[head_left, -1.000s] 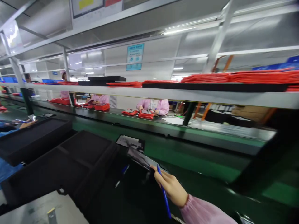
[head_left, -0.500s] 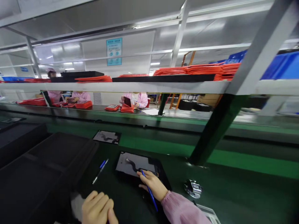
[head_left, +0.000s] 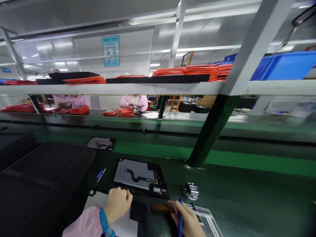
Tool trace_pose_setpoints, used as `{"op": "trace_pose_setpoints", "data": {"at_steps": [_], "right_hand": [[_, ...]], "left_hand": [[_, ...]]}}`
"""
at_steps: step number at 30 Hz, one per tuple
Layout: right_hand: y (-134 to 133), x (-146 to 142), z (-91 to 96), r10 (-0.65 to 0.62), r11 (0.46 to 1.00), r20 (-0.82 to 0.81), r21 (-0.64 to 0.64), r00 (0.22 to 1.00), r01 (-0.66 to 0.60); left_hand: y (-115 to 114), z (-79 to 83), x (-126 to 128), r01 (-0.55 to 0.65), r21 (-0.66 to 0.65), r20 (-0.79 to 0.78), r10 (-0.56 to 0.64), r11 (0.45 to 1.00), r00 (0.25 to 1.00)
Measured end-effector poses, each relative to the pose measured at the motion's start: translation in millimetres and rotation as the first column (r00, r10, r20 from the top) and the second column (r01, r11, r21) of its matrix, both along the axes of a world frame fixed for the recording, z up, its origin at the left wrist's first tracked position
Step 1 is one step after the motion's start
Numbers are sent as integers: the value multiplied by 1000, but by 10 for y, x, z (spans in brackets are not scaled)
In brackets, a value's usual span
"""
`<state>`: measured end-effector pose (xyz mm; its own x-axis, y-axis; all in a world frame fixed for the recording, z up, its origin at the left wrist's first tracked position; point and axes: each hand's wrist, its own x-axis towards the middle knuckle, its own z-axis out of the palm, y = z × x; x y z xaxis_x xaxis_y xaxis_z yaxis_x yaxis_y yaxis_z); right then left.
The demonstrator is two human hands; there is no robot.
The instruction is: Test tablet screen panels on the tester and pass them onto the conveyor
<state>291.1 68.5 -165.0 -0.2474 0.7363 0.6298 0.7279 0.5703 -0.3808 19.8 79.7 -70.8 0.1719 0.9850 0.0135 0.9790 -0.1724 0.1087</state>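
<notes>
My left hand [head_left: 118, 204] is closed in a fist over a grey-and-black tablet screen panel [head_left: 126, 227] at the near edge. What its fingers hold, if anything, is hidden. A blue pen [head_left: 180, 215] is held in my right hand [head_left: 186, 219], right of that panel. Beyond both hands lies another screen panel [head_left: 138, 176], grey back up, with a dark curved flex cable [head_left: 138, 178] on it; neither hand touches it. A chrome tally counter [head_left: 191, 191] sits to the right. Under my right forearm shows part of a clear sheet with white strips [head_left: 208, 219].
Large black trays [head_left: 44, 177] fill the left side. A pen with a blue clip [head_left: 100, 175] and a third screen panel [head_left: 101, 143] lie nearby. A slanted post [head_left: 209, 135] rises at right. Co-workers in pink sleeves [head_left: 134, 100] sit beyond the shelf [head_left: 138, 88].
My view has swung right. My right hand, with the pen, has left the middle panel and come nearer. My left hand has moved forward and right; the near panel now shows under it.
</notes>
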Motion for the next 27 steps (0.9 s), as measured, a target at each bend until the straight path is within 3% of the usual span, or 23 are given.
{"op": "trace_pose_setpoints", "data": {"at_steps": [4, 10, 13, 16, 18, 20, 22, 23, 24, 27], "right_hand": [[-18, -3, -28, -83, 996, -201, -29, 976, 78], [-47, -140, 130, 52, 999, -211, -2, 976, -54], [-57, -191, 173, 121, 992, -157, -5, 980, -123], [-75, -228, 200, 173, 984, -84, -24, 981, -176], [-86, -244, 209, 194, 980, -63, -34, 979, -197], [-91, -249, 210, 207, 978, -55, -27, 977, -209], [-84, -250, 211, 205, 979, -49, 2, 977, -206], [-77, -251, 217, 197, 980, -50, 19, 979, -197], [-69, -257, 231, 187, 982, -53, 39, 981, -185], [-61, -311, 351, 136, 983, -70, 137, 988, -126]], "left_hand": [[76, -109, 109, -9, -36, 18, 10, 999, 1000], [135, -236, 282, 61, -47, 106, -56, 997, 993], [102, -89, 237, 136, 37, 169, -140, 990, 976], [-5, 227, -43, 147, 166, 201, -179, 975, 963], [-137, 452, -406, 55, 266, 183, -106, 962, 977], [-307, 613, -876, -150, 486, 35, 152, 861, 988], [-481, 680, -1357, -354, 590, -85, 492, 726, 866], [-557, 681, -1566, -446, 578, -111, 607, 683, 787], [-621, 669, -1738, -530, 501, -119, 661, 684, 741], [-751, 616, -1967, -621, 288, -49, 659, 729, 751]]}}
